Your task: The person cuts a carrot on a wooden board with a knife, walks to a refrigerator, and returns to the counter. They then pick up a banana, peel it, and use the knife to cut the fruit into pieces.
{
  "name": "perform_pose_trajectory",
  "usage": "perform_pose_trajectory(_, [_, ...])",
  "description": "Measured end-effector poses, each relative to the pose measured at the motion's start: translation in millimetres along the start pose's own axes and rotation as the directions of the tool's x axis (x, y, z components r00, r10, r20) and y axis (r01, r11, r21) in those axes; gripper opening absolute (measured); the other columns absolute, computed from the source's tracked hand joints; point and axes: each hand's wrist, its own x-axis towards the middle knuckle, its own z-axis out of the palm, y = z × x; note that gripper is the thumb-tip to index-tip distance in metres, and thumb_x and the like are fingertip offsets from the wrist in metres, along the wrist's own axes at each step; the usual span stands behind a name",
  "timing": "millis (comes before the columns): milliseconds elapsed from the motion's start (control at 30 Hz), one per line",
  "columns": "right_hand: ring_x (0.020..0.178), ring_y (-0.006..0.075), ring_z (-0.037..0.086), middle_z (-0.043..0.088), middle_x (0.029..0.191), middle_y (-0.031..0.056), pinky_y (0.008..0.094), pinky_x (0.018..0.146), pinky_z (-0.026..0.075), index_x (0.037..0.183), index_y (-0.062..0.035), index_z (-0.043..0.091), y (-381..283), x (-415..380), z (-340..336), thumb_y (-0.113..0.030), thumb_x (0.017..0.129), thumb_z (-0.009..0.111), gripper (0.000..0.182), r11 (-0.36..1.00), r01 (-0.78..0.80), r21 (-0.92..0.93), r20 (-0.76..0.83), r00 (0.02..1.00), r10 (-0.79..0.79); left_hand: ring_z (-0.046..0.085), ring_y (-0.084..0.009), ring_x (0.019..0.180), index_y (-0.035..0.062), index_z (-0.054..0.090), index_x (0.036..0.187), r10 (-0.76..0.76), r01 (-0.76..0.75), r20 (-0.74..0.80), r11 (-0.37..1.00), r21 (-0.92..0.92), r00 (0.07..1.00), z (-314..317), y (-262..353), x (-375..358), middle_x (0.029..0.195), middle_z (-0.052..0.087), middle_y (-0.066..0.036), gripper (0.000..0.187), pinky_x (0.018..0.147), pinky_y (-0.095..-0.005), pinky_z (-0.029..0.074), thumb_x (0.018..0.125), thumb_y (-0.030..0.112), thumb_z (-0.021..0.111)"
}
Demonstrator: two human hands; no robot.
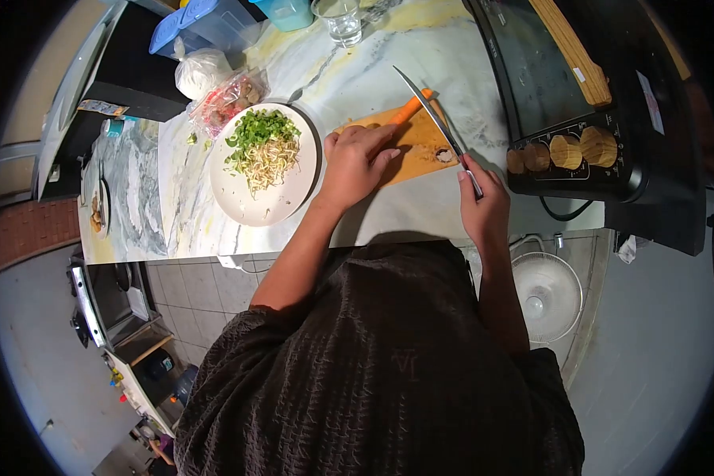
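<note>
An orange carrot (411, 109) lies over the far edge of a wooden cutting board (420, 157). My left hand (355, 165) is on the board with its fingers closed at the carrot's near end, which they partly cover. In my right hand (485, 201) is a long knife (431, 109), gripped by its handle, its blade slanting up and left beside the carrot. Left of the board, a cream plate (234, 194) bears chopped green onions (263, 133) and bean sprouts (271, 165).
Behind the plate are a plastic bag of reddish-brown food (228, 101) and a knotted white bag (201, 73). A glass of water (344, 28) stands at the back beside blue plastic containers (206, 28). On the right is a black toaster oven (575, 151) with wooden knobs.
</note>
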Motion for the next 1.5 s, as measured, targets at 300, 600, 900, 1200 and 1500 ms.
perform_pose_trajectory(300, [0.081,0.0248,0.071,0.071,0.094,0.0191,0.0326,0.072,0.054,0.117,-0.0031,0.069,2,-4,26,-0.013,0.093,0.065,0.027,0.980,-0.017,0.197,0.078,0.997,0.002,0.065,-0.0209,0.081,0.0089,0.070,0.108,-0.260,0.255,-0.135,0.966,-0.049,0.956,-28,-37,-36,0.087,0.070,-0.006,0.022,0.080,-0.0354,0.040,0.086,0.010,0.069])
perform_pose_trajectory(600, [0.080,0.0314,0.070,0.071,0.090,0.0196,0.0377,0.073,0.054,0.122,-0.0039,0.066,-12,-1,49,-0.019,0.092,0.065,0.033,0.997,0.057,0.057,0.093,0.994,-0.062,0.066,-0.0233,0.070,0.0003,0.070,0.102,-0.273,0.263,-0.175,0.961,-0.082,0.946,-43,-44,-67,0.080,0.070,-0.012,0.019,0.066,-0.0359,0.052,0.084,0.007,0.071])
perform_pose_trajectory(900, [0.078,0.0340,0.069,0.069,0.085,0.0218,0.0385,0.070,0.053,0.112,-0.0034,0.067,-18,2,55,-0.024,0.095,0.061,0.027,0.994,-0.090,0.063,0.151,0.985,0.080,0.059,-0.0246,0.103,0.0097,0.069,0.114,-0.264,0.265,-0.022,0.963,0.042,0.964,-38,-37,-79,0.106,0.067,-0.008,0.039,0.090,-0.0395,0.037,0.083,0.031,0.076])
perform_pose_trajectory(1200, [0.080,0.0383,0.068,0.068,0.086,0.0217,0.0407,0.069,0.053,0.111,-0.0077,0.067,-7,10,61,-0.027,0.097,0.057,0.026,0.996,-0.091,0.023,0.183,0.979,0.086,0.057,-0.0260,0.108,0.0098,0.067,0.121,-0.244,0.253,-0.073,0.953,0.167,0.967,-22,-46,-72,0.111,0.065,-0.009,0.042,0.092,-0.0403,0.036,0.085,0.029,0.074])
perform_pose_trajectory(1500, [0.076,0.0398,0.066,0.066,0.082,0.0224,0.0423,0.066,0.051,0.107,-0.0066,0.065,-11,9,66,-0.027,0.098,0.056,0.024,0.995,-0.083,0.060,0.208,0.976,0.069,0.058,-0.0270,0.108,0.0115,0.067,0.123,-0.206,0.211,-0.061,0.973,0.096,0.977,-24,-48,-61,0.114,0.065,-0.009,0.037,0.092,-0.0415,0.038,0.088,0.024,0.070])
